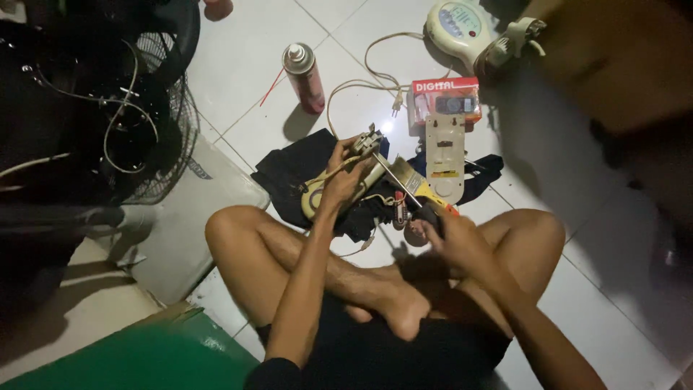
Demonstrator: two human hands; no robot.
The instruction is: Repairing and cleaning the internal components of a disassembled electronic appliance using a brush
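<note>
I sit cross-legged on a white tiled floor. My left hand (345, 177) grips a cream-coloured appliance part (364, 155) with a cable coming out of it, held above a black cloth (296, 166). My right hand (451, 235) holds the dark handle of a screwdriver (403, 184), whose shaft points up-left with its tip at the part. A paintbrush with a yellow handle (419, 184) lies just under the shaft.
A red spray can (304, 78) stands on the floor ahead. A cream plastic plate (445, 157) and a red box (446, 101) lie to the right, a round cream housing (458, 25) beyond. A dark fan with its grille (155, 108) sits left; a green board (144, 357) lies near left.
</note>
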